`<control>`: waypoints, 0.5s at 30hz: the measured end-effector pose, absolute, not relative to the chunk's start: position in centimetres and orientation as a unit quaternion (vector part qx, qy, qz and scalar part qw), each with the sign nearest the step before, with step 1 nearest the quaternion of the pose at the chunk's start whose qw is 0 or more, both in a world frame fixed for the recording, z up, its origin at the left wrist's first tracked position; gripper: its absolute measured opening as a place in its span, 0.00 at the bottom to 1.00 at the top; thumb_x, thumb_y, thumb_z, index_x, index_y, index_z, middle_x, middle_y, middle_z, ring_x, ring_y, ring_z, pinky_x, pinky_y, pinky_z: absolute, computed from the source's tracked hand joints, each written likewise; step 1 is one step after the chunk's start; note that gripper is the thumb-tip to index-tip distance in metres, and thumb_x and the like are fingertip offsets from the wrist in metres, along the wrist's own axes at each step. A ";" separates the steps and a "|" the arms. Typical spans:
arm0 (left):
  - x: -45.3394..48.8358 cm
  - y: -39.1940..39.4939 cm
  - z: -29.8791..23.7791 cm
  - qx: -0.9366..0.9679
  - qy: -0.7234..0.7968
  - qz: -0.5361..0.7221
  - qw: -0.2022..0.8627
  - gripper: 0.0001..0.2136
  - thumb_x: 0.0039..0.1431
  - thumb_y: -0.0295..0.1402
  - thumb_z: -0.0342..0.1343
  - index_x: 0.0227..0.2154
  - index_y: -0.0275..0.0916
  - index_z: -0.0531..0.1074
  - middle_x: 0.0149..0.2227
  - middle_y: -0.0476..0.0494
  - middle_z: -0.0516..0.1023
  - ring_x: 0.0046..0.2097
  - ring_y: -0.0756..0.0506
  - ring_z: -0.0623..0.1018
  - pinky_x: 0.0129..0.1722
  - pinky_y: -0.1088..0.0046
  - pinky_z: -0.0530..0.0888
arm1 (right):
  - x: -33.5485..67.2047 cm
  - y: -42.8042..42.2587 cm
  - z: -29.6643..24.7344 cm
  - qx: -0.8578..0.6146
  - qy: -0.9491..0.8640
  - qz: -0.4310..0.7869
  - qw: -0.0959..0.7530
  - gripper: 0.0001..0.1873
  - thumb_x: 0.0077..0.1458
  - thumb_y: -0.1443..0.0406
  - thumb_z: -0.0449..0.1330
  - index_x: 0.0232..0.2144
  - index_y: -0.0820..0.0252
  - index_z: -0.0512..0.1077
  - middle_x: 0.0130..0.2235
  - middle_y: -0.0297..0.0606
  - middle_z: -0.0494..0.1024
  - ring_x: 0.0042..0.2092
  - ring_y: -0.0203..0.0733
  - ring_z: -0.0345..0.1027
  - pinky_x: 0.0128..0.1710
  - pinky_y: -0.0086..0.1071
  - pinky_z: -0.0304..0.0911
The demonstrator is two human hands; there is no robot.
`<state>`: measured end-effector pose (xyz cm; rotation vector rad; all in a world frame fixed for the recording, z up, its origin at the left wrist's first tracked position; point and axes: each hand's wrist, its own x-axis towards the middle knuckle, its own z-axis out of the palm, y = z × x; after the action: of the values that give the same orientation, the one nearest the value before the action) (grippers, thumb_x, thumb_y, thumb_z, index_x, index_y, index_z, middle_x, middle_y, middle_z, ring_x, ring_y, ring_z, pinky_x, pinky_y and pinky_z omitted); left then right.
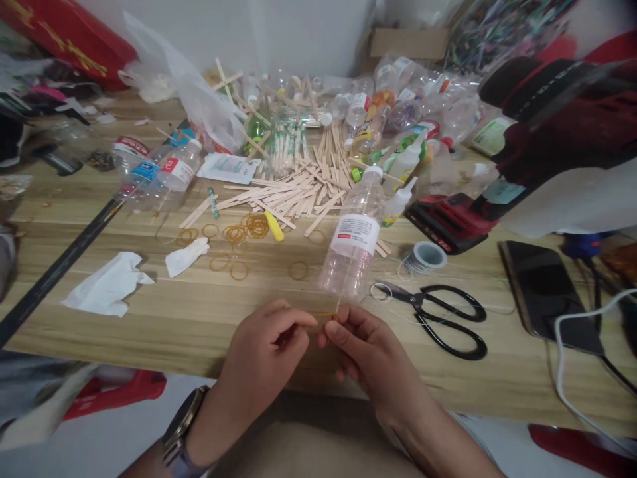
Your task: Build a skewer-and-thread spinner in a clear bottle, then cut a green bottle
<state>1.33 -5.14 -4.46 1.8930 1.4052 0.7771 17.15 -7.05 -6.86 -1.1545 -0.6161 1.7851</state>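
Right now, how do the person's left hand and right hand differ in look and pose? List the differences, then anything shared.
The left hand has a watch at its wrist; the right hand shows none. The left hand points its index finger inward, while the right hand pinches a thin stick. Both hands are close together, with a rubber band seemingly stretched between them.

Craft workspace: wooden table crowded with flat sticks, rubber bands, plastic bottles, scissors, cordless drill
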 end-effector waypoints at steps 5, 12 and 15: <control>1.3 -4.2 -4.5 0.712 0.562 0.267 0.325 0.14 0.52 0.26 0.50 0.32 0.41 0.81 0.31 0.48 0.83 0.32 0.48 0.78 0.32 0.75 0.70 | 17.0 -7.3 -7.4 -0.451 -0.266 0.716 0.461 0.20 0.45 0.54 0.71 0.24 0.60 0.66 0.24 0.29 0.76 0.16 0.23 0.56 0.18 0.22 0.61; 1.2 -2.0 -2.9 0.720 0.557 0.089 0.405 0.14 0.54 0.29 0.51 0.34 0.41 0.83 0.22 0.51 0.79 0.25 0.49 0.74 0.25 0.75 0.65 | 17.2 -7.5 -7.5 -0.476 -0.325 0.682 0.450 0.21 0.46 0.51 0.69 0.24 0.60 0.67 0.24 0.30 0.75 0.21 0.29 0.65 0.22 0.24 0.59; 0.8 -0.7 -2.3 0.733 0.500 0.012 0.461 0.12 0.56 0.35 0.54 0.25 0.39 0.82 0.13 0.54 0.65 0.18 0.51 0.64 0.20 0.76 0.56 | 17.2 -7.6 -7.4 -0.479 -0.345 0.677 0.439 0.21 0.46 0.50 0.68 0.24 0.60 0.69 0.21 0.29 0.73 0.21 0.31 0.65 0.23 0.26 0.59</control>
<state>0.84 -0.71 -2.31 1.8042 1.2310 0.0284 17.23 -7.57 -7.39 -1.1902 -0.8560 1.6826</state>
